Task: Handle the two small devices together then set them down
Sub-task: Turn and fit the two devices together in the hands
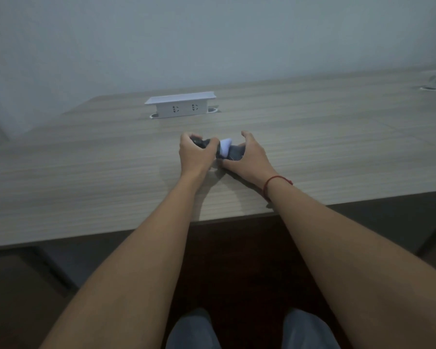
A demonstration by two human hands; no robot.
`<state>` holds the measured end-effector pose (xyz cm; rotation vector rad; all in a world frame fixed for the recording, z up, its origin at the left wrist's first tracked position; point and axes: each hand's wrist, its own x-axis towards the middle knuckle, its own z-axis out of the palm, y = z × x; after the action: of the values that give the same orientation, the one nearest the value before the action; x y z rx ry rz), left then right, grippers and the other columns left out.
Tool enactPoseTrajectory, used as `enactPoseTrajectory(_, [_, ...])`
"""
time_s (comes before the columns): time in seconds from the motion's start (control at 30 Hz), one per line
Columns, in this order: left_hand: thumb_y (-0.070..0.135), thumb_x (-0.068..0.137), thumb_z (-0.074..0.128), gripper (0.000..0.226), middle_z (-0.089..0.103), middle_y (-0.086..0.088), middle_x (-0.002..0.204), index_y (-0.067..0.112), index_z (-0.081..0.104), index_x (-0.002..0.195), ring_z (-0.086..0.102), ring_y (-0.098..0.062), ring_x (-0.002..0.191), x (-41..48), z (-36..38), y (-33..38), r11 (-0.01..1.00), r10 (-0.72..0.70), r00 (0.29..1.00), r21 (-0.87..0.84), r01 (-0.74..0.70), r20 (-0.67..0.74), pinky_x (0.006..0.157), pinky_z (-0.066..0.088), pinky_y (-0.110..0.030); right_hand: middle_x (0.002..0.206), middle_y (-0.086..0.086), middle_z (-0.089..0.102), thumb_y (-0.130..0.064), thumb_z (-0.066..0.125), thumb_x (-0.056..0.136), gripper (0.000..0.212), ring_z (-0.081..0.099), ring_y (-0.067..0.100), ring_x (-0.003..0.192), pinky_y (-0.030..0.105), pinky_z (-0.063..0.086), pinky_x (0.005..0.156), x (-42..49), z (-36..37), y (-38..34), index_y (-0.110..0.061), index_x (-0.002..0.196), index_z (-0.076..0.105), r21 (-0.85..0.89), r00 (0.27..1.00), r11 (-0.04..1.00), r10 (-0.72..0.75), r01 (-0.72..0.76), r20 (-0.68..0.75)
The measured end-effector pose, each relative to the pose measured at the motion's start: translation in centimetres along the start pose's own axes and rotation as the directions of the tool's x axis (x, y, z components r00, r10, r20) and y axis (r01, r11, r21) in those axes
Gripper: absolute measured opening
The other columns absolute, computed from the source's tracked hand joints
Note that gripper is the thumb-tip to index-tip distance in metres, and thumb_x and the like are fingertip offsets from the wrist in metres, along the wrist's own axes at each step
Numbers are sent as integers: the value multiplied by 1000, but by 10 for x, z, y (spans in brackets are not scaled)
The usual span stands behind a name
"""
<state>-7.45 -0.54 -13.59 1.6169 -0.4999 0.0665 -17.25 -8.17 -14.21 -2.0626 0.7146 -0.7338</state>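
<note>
On the wooden table [86, 172], just in front of me, my left hand [195, 157] is closed around a small black device [199, 142] whose end pokes out above the knuckles. My right hand [247, 157] cups a dark device with a white end [226, 148], fingers curled under it and the thumb raised. The two devices meet between my hands, close to the tabletop. Most of both devices is hidden by my fingers.
A white pop-up socket box [180, 107] stands on the table behind my hands. A white cable grommet [429, 88] and a white object sit at the far right. The table's front edge [136, 229] runs under my forearms, with my knees below it.
</note>
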Motion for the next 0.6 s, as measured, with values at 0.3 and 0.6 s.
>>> enactPoseTrajectory(0.3, [29,78,65,28,55,-1,93,15,47,94,55,-23,80,2,-2,-3,981,-107,988,151,124,-116,74,48,-32,136,12,56,-20,43,95,40,48,25,128,26,34,103,-1,-10,-3,-4,129,55,-72,997,995,-66,69,37])
enactPoseTrajectory(0.6, [28,74,69,25,59,-2,80,12,54,86,59,-20,72,-3,-6,0,996,-65,992,65,58,113,56,52,-24,129,11,60,-25,41,98,36,53,26,122,30,37,101,6,-6,0,-8,125,59,-93,998,994,-65,66,11])
